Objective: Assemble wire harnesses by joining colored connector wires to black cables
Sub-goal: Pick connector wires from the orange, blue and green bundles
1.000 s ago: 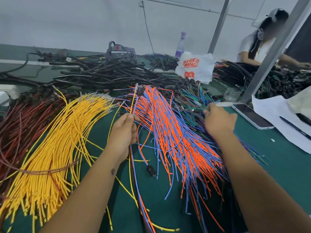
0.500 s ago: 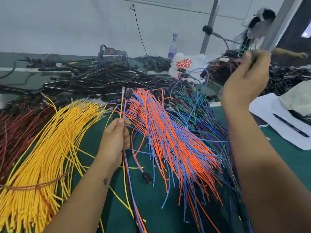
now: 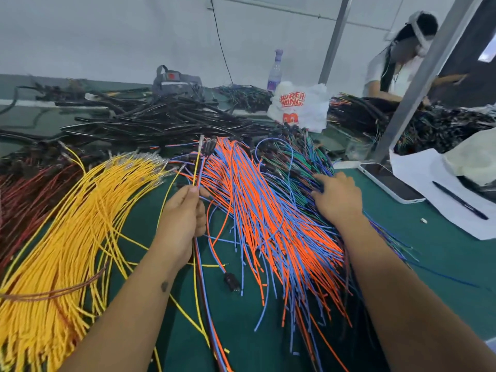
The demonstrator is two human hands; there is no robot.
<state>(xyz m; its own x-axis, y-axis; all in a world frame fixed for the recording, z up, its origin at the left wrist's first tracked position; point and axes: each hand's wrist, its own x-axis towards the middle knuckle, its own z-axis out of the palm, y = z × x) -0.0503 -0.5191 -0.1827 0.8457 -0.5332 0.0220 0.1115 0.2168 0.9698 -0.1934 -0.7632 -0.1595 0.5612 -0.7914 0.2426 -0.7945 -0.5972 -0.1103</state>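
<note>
The right hand (image 3: 338,200) has dropped back, fingers spread, onto the green-blue wires (image 3: 295,162) (next pick likely); the left hand (image 3: 185,216) pinches the yellow-led bunch (image 3: 197,167).

The yellow wires (image 3: 67,237) are showing a smooth plastic coat with a slight sheen, and their far tips are glinting like bare metal. The orange and blue wires (image 3: 257,218) are looking matt and rubbery. The black cables (image 3: 161,122) are catching the light along their glossy sheaths. The table (image 3: 434,242) is wearing a matt green covering, cloth or mat, hard to tell which. The phone (image 3: 389,181) is showing a glossy dark screen in a smooth pale frame. The sheet of paper (image 3: 418,170) is lying matt and white. The bag (image 3: 300,106) is looking like thin crinkled plastic. The post (image 3: 421,79) is looking like brushed grey metal.
</note>
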